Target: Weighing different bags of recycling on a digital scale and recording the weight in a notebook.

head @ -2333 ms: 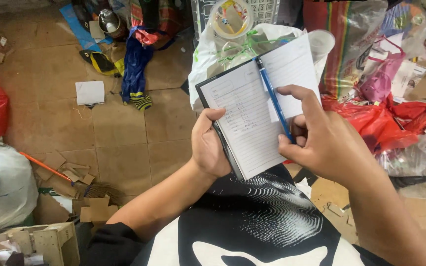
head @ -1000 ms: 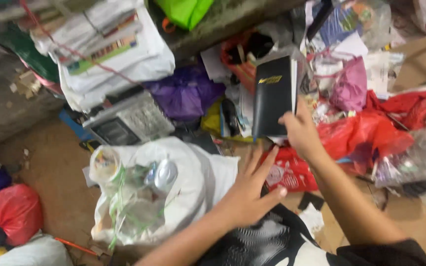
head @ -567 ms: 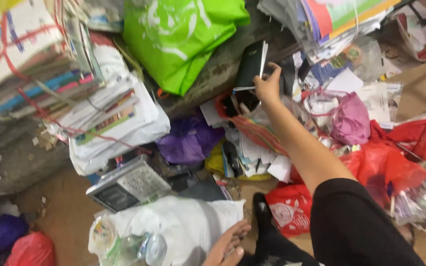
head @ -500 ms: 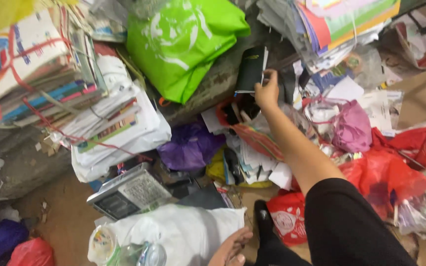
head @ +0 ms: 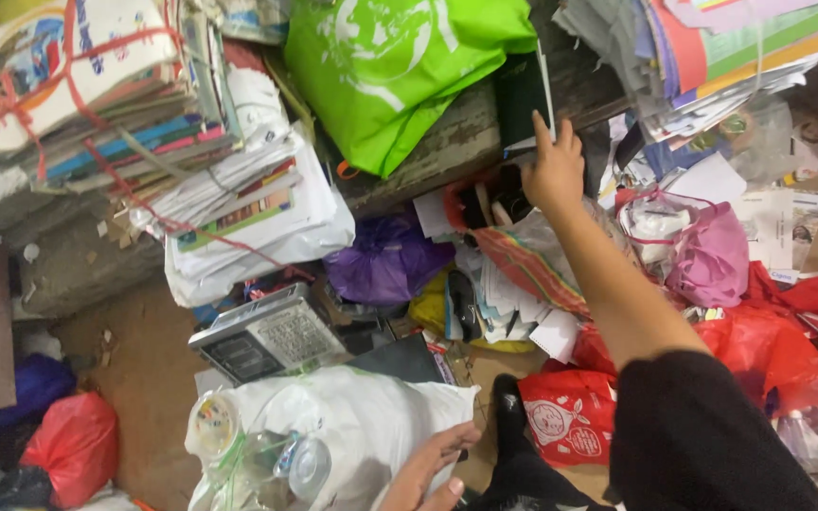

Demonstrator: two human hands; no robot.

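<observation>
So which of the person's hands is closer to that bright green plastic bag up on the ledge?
The right hand, raised against a dark notebook just right of the bright green plastic bag. The left hand rests far below, on a white plastic sack.

My right hand (head: 553,170) grips a dark notebook (head: 521,99) with a smooth, faintly glossy cover and white paper edges, set against a rough, weathered concrete ledge (head: 437,151). Beside it slumps a lime-green bag (head: 390,66) of matt woven plastic. Bundled paper stacks (head: 125,104), tied with thin red plastic string, look dull and dog-eared. My left hand (head: 428,468) rests on a white sack (head: 371,416) of crinkled, slightly shiny plastic. Nearby, a weighing scale (head: 267,333) shows brushed grey metal, and red bags (head: 778,350) gleam as thin glossy film.
</observation>
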